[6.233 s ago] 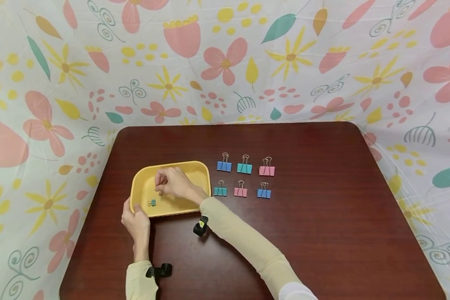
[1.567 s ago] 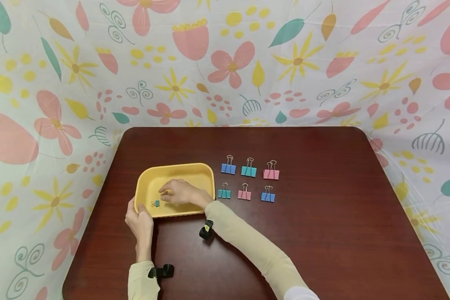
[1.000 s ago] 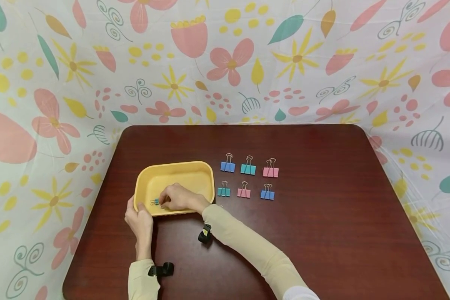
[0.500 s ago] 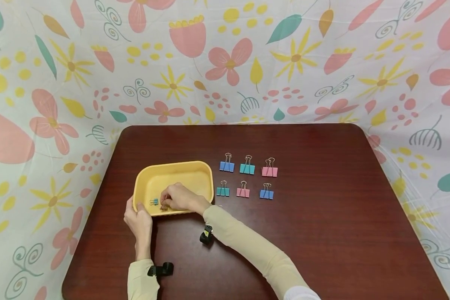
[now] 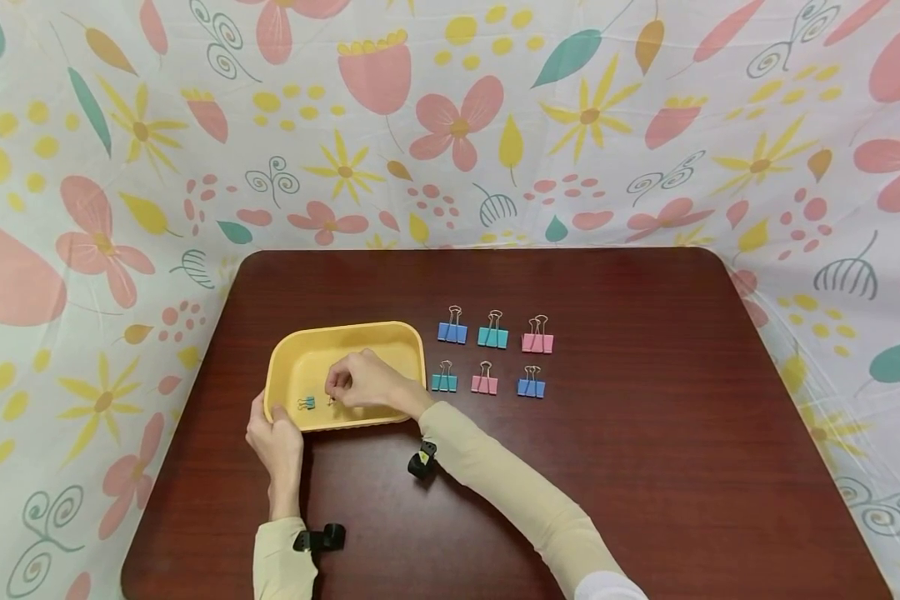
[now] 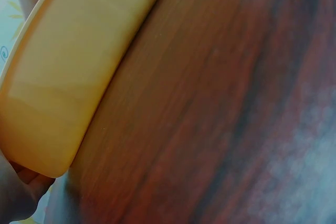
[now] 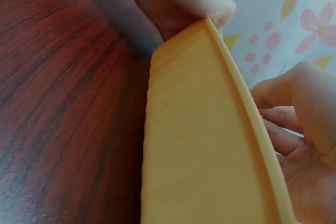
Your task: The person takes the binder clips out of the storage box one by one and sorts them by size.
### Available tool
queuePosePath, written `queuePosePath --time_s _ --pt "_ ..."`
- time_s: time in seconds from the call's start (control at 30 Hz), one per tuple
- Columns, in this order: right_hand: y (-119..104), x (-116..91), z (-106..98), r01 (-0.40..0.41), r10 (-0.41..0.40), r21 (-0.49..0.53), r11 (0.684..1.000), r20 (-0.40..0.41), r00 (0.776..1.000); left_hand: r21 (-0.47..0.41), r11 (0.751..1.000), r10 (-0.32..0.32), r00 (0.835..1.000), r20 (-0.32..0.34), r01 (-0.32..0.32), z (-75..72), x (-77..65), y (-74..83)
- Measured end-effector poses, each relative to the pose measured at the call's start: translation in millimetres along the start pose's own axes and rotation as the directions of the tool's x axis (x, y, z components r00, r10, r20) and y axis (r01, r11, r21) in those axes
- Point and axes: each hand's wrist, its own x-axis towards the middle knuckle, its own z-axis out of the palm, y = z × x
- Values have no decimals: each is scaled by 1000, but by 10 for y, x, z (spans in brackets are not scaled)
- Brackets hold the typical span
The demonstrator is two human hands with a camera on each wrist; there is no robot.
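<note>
My left hand [image 5: 276,442] grips the near left corner of a yellow tray [image 5: 345,331], thumb over the rim and fingers outside the wall. Inside the tray, my right hand [image 5: 367,381] pinches a tiny clip [image 5: 331,401] with metal handles; its colour is mostly hidden by the fingertips. A small teal binder clip [image 5: 307,403] lies on the tray floor just left of those fingers. In the right wrist view, the tray's wall [image 7: 194,129] hides the clip, and curled fingers show beyond the rim. The left wrist view shows mostly the tray's outer side [image 6: 63,77].
Right of the tray, larger binder clips stand in two rows. At the back are blue [image 5: 452,332], teal [image 5: 492,337] and pink [image 5: 537,342]; in front are teal [image 5: 444,382], pink [image 5: 484,384] and blue [image 5: 531,387]. Flowered cloth [image 5: 457,125] rises behind the brown table [image 5: 645,417].
My right hand went down toward the tray floor near the teal clip, and has now lifted slightly with the tiny clip at its fingertips. My left hand keeps its grip on the tray.
</note>
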Motion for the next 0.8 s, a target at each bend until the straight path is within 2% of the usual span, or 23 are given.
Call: queuePosePath --time_s 0.27,0.63,0.8 --pt "23 -92 -34 -4 4 0 1000 -50 999 -11 1000 -13 1000 22 13 -14 -17 7" --pt "61 -244 -292 -32 32 1 999 -57 998 -29 1000 -9 999 34 10 -18 -37 8" --pt "106 -350 -405 -35 38 48 998 -74 997 -34 999 -9 999 35 10 -18 -44 12"
